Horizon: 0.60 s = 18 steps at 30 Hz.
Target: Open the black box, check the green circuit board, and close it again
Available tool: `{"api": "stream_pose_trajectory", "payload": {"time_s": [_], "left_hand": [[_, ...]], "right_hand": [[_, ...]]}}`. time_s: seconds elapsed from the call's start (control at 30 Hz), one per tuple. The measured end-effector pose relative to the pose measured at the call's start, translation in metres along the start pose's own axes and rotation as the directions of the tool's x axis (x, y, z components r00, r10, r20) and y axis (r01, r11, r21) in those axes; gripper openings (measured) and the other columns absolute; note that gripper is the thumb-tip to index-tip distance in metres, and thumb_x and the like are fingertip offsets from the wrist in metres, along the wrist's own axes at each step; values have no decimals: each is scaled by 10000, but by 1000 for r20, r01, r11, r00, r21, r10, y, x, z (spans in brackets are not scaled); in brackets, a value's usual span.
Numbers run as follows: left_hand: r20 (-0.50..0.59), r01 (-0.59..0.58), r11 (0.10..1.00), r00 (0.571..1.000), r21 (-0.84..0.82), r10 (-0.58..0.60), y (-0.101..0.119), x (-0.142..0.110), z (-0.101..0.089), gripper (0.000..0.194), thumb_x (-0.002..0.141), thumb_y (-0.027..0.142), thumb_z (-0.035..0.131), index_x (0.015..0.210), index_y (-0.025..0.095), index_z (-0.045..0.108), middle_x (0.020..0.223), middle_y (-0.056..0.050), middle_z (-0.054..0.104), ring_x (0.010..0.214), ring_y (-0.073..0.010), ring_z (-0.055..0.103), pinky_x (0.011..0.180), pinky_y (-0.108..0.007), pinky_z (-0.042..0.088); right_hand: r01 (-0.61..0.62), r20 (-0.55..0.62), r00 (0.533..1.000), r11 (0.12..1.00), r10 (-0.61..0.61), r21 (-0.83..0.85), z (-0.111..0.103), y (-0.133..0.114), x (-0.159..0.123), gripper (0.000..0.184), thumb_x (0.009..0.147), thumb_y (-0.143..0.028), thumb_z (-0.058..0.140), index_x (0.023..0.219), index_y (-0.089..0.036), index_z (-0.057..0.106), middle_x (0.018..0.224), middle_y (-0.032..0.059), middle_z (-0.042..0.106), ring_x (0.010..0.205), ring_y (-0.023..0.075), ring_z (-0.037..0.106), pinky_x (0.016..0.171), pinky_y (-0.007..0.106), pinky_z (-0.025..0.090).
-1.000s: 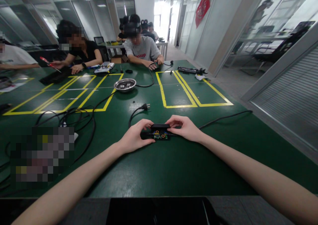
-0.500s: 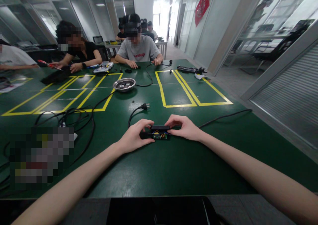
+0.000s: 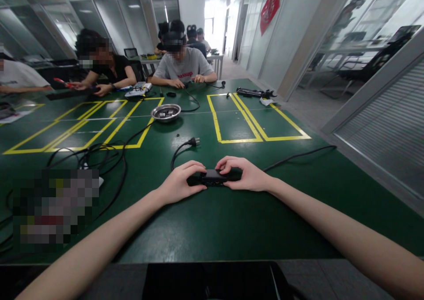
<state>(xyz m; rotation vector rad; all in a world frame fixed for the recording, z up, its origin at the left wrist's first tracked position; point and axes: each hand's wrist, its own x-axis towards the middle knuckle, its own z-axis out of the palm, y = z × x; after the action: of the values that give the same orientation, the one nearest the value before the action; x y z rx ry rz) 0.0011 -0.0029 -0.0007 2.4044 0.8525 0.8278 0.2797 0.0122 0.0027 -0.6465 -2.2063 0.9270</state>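
A black power adapter (image 3: 213, 177) lies on the green table between my two hands. Its flat black cover (image 3: 212, 173) rests over the lower half of the case, and a thin gap shows along the near side. My left hand (image 3: 180, 181) grips the adapter's left end between thumb and fingers. From the right, my right hand (image 3: 247, 174) presses its fingertips on the cover, with the thumb at the near edge of the case. The circuit board inside is almost wholly hidden. Behind my left hand, a black cord ends in a mains plug (image 3: 194, 142).
A metal bowl (image 3: 165, 113) with small metal parts stands farther back. Coiled black cables (image 3: 99, 154) lie at left, beside a blurred-out item (image 3: 58, 209). Yellow tape (image 3: 240, 140) marks the table (image 3: 265, 229). Across it, a co-worker in grey (image 3: 183, 66) and others work.
The cover has come down flat over the circuit board, which was exposed before. My right hand's fingers have moved left onto the cover. My left hand has barely moved.
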Motion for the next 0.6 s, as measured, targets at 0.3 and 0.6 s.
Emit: {"api": "stream_pose_trajectory", "payload": {"time_s": [0.3, 0.6], "left_hand": [[46, 46, 996, 998, 82, -50, -2, 0, 3, 279, 859, 273, 787, 1087, 203, 642, 1097, -75, 736, 1020, -243, 694, 920, -387, 556], [86, 12, 985, 996, 171, -27, -3, 2, 3, 236, 939, 352, 705, 1083, 200, 597, 1081, -85, 707, 983, -257, 642, 878, -407, 520]], "right_hand": [[12, 38, 999, 994, -7, -112, 0, -1, -2, 184, 775, -178, 747, 889, -217, 607, 1157, 91, 745, 1049, 230, 685, 953, 408, 511], [45, 62, 998, 943, -26, -329, 6, 4, -2, 357, 731, -179, 779, 1057, -200, 635, 1035, 74, 707, 931, 227, 674, 817, 349, 549]]}}
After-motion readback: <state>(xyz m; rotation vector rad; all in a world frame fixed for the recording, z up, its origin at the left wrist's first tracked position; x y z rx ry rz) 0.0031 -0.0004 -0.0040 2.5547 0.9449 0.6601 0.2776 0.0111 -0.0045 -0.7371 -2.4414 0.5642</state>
